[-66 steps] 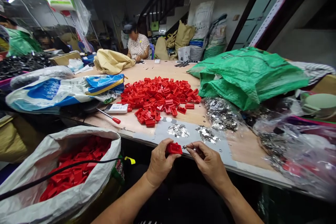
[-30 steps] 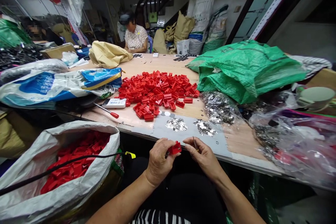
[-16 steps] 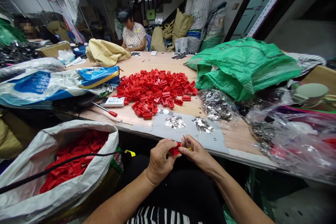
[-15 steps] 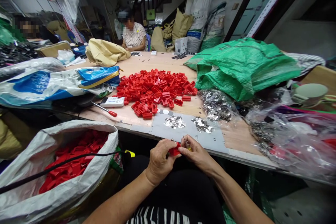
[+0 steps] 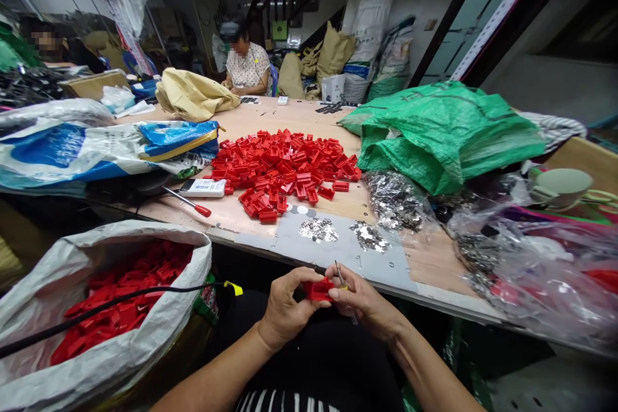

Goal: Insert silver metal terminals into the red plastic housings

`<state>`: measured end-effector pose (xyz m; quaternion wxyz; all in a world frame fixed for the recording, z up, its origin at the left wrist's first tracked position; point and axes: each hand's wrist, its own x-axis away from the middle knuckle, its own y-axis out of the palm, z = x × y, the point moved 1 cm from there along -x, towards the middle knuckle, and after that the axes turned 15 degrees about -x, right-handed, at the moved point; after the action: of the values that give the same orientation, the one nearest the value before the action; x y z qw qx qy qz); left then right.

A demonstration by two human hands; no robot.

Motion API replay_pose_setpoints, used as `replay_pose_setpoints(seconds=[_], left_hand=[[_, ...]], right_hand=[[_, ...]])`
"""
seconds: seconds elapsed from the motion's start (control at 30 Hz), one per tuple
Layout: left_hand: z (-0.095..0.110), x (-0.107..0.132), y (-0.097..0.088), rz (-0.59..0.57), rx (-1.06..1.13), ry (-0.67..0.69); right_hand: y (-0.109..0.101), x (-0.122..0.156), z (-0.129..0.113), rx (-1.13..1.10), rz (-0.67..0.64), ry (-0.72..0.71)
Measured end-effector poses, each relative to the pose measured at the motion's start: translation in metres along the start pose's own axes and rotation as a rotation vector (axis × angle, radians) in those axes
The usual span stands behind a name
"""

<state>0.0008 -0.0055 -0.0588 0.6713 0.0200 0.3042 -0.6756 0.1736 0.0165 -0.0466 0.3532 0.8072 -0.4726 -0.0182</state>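
My left hand (image 5: 290, 306) is shut around a red plastic part (image 5: 318, 290), held low just off the table's front edge. My right hand (image 5: 363, 304) presses against the part's right end, pinching a thin metal pin (image 5: 340, 277) with a small yellow mark near its base. Both hands are over my lap. A large heap of similar red parts (image 5: 284, 170) lies on the wooden table (image 5: 232, 215), beyond my hands. Small silver metal pieces (image 5: 317, 230) lie in loose piles on a grey sheet (image 5: 309, 251) directly ahead.
An open white sack of red parts (image 5: 116, 296) stands to my left, with a black cable (image 5: 120, 299) across it. A red-handled screwdriver (image 5: 190, 205) and a white remote (image 5: 203, 188) lie on the table. A green bag (image 5: 444, 135) and a clear bag of metal pieces (image 5: 531, 270) sit right. A seated person (image 5: 247, 67) works across the table.
My hands have drawn closer together around the red part, and the metal pin now meets it. The head view has swung slightly, shifting the table scene a little leftward.
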Motion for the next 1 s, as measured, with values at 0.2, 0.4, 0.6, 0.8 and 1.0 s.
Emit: replay_pose_setpoints(seconds=[0.2, 0.4, 0.6, 0.8, 1.0], left_hand=[[-0.008, -0.002, 0.003, -0.002, 0.362, -0.299], [-0.013, -0.007, 0.003, 0.075, 0.416, -0.424], [-0.016, -0.009, -0.001, 0.100, 0.388, -0.458], [-0.018, -0.011, -0.002, 0.126, 0.415, -0.481], [-0.024, -0.012, 0.001, 0.133, 0.465, -0.489]], right_hand=[[0.000, -0.009, -0.008, 0.109, -0.043, 0.019], [-0.014, -0.039, -0.042, 1.047, 0.332, -0.314], [-0.016, -0.064, -0.048, 1.415, 0.432, -0.391], [-0.011, -0.073, -0.042, 1.474, 0.413, -0.375], [-0.009, -0.072, -0.042, 1.472, 0.414, -0.384]])
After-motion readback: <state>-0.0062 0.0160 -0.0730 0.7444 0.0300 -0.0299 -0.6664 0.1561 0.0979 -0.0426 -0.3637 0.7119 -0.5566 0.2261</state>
